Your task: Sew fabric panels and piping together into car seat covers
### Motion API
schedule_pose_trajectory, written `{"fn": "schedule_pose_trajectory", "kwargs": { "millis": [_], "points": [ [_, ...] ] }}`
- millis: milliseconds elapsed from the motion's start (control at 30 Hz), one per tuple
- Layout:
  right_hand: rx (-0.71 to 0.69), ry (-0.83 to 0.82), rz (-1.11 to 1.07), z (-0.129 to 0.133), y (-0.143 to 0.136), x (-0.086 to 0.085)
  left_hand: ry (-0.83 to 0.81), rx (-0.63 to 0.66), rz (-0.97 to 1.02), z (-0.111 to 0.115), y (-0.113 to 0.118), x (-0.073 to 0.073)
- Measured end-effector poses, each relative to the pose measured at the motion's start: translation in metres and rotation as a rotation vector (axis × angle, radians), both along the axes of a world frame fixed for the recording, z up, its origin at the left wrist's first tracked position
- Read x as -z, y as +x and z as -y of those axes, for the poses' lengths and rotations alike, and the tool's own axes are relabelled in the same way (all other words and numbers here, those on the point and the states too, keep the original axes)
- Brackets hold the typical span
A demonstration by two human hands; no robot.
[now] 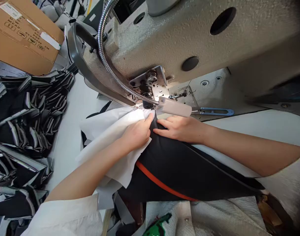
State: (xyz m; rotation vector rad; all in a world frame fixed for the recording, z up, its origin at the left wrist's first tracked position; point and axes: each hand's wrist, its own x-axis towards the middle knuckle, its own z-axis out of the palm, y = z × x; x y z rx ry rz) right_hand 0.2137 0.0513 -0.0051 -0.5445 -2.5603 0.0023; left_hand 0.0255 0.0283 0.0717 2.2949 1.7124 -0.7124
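Observation:
Under the head of a sewing machine (150, 98) lies black fabric (179, 164) with an orange stripe (160, 183). White sheet material (110, 131) is bunched over its left side. My left hand (137, 134) is closed on the white material, thumb and index finger pressed at its edge just in front of the presser foot. To the right, my right hand (179, 127) rests with fingers stretched out on the black fabric, touching it near the seam line. The needle tip is hidden behind the lamp and its bright glare.
A white lamp head (176, 107) on a flexible metal hose (102, 42) hangs close above my right hand. Blue thread snips (216, 111) lie on the machine bed. Stacked dark fabric pieces (36, 108) fill the left side, below a cardboard box (24, 39).

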Motion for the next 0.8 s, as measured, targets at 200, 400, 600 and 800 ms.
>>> {"fn": "schedule_pose_trajectory", "kwargs": {
  "millis": [200, 400, 600, 800],
  "points": [
    [0.042, 0.166, 0.028, -0.006, 0.000, 0.007, 0.156, 0.106, 0.076, -0.004, 0.001, 0.008],
    [0.065, 0.142, 0.017, -0.009, 0.000, 0.006, 0.133, 0.189, 0.010, 0.010, -0.006, -0.005],
    [0.090, 0.144, 0.031, -0.006, 0.000, 0.005, -0.119, -0.042, 0.030, 0.008, -0.014, -0.013],
    [0.104, 0.079, 0.042, -0.007, -0.001, 0.004, -0.187, -0.129, 0.336, -0.005, -0.022, -0.009]
  ]
}}
